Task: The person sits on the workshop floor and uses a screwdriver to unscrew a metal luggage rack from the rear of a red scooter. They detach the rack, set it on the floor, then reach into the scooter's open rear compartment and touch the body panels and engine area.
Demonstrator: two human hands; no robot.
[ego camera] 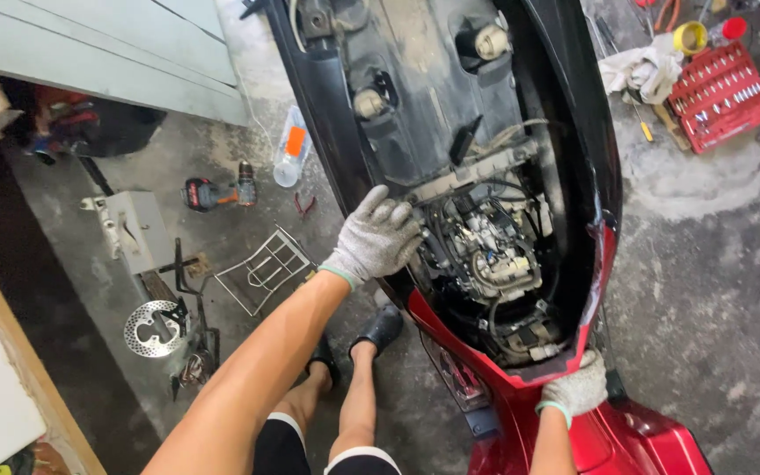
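Grip left: gloved left hand [378, 236] lies flat, fingers spread, on the black inner edge of the scooter body [450, 123], just beside the exposed engine; pressing or steadying, closed on nothing.
Grip right: gloved right hand [576, 387] sits at the red rear rim of the body shell; fingers seem curled over the edge, but cannot tell if it truly clamps it.
Scooter: red and black, standing on the concrete floor [705, 290], seen from above with the seat area opened up.
Engine bay: engine and hoses [490, 251] fully uncovered; wiring and tubing look connected as far as can be seen.
Done so far: judging by the open bay, cover or seat parts are already off; engine access is gained.
Left to do: no tool in either hand, no engine part visibly removed; actual work on the engine looks not yet begun.
Floor left: cordless drill [213, 192], clear plastic bottle [290, 148], wire rack [267, 268], brake disc [153, 328] lying well apart from the hands.
Floor right: red socket set tray [721, 95], white rag [644, 69], screwdriver [640, 123], near the scooter's far side.
Stance: feet in dark sandals [378, 327] just beside the scooter's left flank.
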